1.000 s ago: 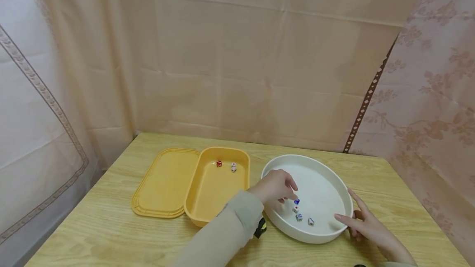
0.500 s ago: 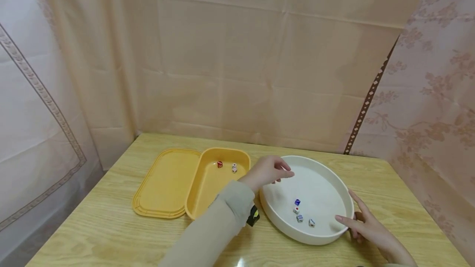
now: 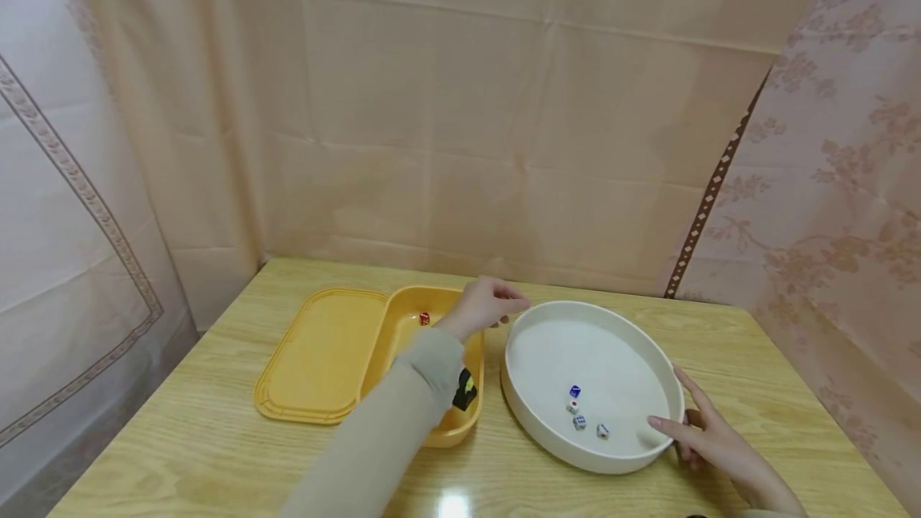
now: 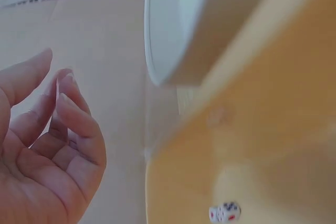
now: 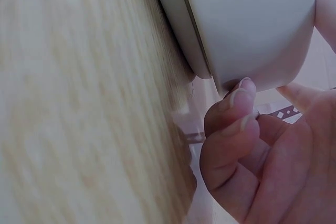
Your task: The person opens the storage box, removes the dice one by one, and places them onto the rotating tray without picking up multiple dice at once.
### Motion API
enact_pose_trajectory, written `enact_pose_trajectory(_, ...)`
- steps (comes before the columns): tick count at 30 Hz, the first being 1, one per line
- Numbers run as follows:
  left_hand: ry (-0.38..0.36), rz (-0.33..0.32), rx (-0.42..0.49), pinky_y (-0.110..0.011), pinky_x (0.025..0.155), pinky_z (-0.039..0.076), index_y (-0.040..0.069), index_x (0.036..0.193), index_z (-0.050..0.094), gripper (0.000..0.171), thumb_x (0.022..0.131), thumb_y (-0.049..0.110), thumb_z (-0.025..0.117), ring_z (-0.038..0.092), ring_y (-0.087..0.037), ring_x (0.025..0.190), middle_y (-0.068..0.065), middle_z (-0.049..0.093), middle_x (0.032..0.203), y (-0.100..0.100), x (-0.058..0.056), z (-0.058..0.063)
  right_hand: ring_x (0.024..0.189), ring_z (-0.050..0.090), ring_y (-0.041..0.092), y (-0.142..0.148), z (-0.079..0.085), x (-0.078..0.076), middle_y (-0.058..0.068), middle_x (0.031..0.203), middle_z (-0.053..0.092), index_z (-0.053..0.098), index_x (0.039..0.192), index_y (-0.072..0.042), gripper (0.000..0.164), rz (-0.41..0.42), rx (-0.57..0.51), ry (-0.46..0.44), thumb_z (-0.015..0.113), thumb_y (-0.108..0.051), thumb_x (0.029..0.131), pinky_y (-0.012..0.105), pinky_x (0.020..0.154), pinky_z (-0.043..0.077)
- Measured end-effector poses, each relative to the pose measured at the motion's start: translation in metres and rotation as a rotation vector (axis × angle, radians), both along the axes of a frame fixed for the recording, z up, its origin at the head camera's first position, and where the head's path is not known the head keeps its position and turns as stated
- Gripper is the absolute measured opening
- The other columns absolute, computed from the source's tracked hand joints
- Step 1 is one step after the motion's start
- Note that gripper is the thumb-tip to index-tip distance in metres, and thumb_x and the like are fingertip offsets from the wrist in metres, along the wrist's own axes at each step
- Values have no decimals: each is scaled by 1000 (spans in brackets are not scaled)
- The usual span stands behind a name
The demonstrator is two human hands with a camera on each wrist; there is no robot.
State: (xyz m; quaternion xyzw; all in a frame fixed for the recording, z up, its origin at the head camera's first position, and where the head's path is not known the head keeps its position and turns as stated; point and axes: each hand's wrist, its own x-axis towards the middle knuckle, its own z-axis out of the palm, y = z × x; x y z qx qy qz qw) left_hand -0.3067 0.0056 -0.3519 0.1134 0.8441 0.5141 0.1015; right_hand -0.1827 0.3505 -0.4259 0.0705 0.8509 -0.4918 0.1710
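Note:
My left hand hovers over the far right rim of the yellow plastic box, its fingers loosely bent. In the left wrist view a gap shows between thumb and fingertips, with nothing seen between them. A red die lies inside the box; white dice appear there in the left wrist view, hidden by the arm in the head view. My right hand grips the round white tray, thumb over the rim and fingers against its outer wall. The tray holds a blue die and several white dice.
The yellow lid lies flat against the box's left side. Everything stands on a wood-grain table. A beige cloth hangs behind the table's back edge, with a floral cloth on the right.
My left hand has drawn back from beside the dice, out of the tray and leftward to the box. The dice in the tray stay put, and the right hand keeps its grip.

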Motion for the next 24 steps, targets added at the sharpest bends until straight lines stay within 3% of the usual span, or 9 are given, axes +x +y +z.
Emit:
enact_pose_trajectory(6,-41,50,55,-27,67,53,9,105,74,24,91,29,73,64,-24,81,-8,70,98,-16,-12,-2,62,49,13,0,-1,1,4,85,49,-20,156,-24,103,3,0,-7,63,-34,96,27,59,47)
enact_pose_trajectory(12,-43,113,54,-30,71,54,7,105,74,27,91,29,73,66,-26,82,-14,71,102,-29,-16,-5,63,47,15,0,-1,2,5,84,47,-20,156,-26,101,15,6,-8,61,-34,98,27,60,46)
enact_pose_trajectory(18,-49,163,90,-26,62,49,6,101,73,23,91,27,73,63,-25,79,-12,69,96,-40,-20,-19,62,47,14,-1,0,2,4,84,47,-20,156,-27,100,15,3,0,62,-33,98,27,59,46)
enact_pose_trajectory(24,-53,212,69,-26,60,50,5,99,72,24,91,27,73,57,-15,71,-7,69,93,-50,-22,-31,61,47,14,-3,2,2,4,84,47,-19,156,-27,101,16,-4,8,62,-32,97,26,59,46)
